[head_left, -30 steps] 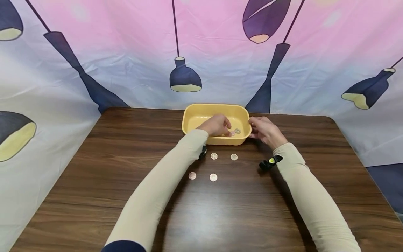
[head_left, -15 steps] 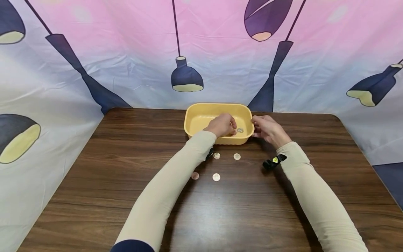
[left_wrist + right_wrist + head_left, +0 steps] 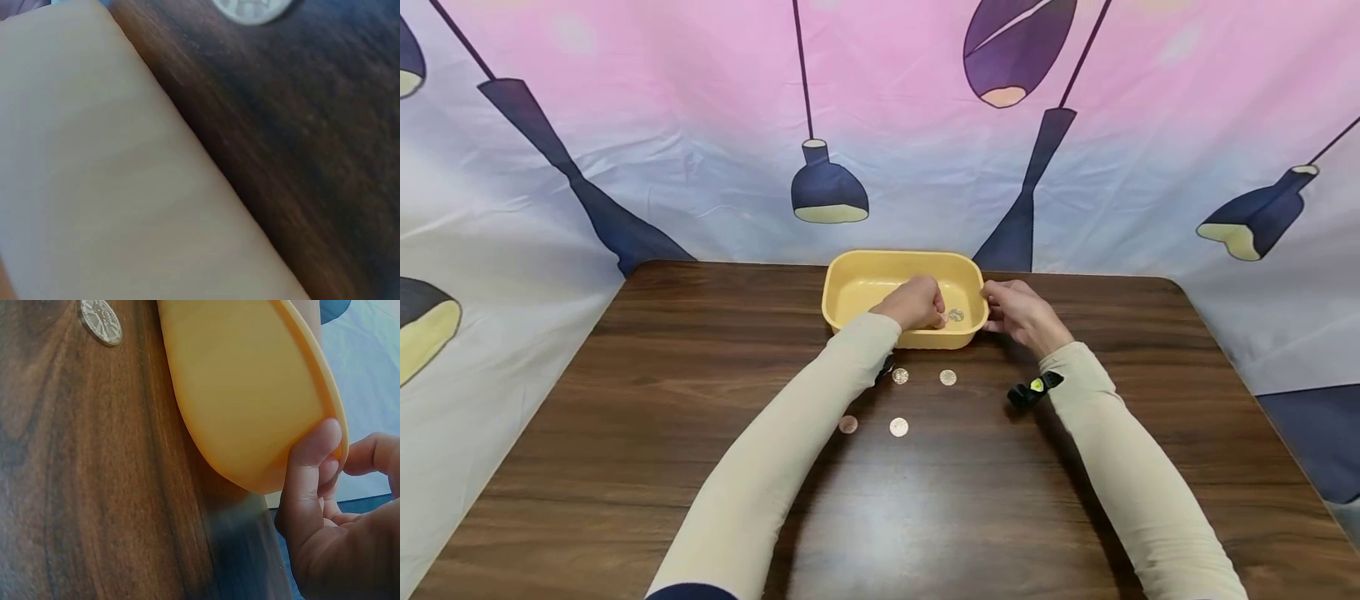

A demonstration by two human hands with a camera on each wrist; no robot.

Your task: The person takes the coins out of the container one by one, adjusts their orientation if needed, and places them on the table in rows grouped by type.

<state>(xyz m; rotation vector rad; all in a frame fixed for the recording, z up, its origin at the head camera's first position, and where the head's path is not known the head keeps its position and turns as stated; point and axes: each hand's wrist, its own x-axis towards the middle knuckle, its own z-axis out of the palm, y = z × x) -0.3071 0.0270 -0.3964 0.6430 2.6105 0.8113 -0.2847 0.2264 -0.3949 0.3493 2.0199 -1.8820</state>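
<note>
Relief marks the faces of four loose coins [image 3: 898,427] lying apart on the brown wood-grain bench [image 3: 700,467], near the middle of the head view and below the yellow tub [image 3: 955,340]; any lettering is too fine to read. At upper left of the right-wrist view, one coin [image 3: 101,322] shows a rim and a raised design, its characters illegible. At the top edge of the left-wrist view, another coin [image 3: 253,7] is cut off. The tub sits at the centre of the head view, with a patterned coin [image 3: 956,315] on its floor towards the right. Just beside it, the left hand [image 3: 917,302] reaches in, fingers curled; I cannot tell whether they pinch anything. The right hand [image 3: 1021,312] pinches the tub's rim at its right end, fingers narrow about the wall.
</note>
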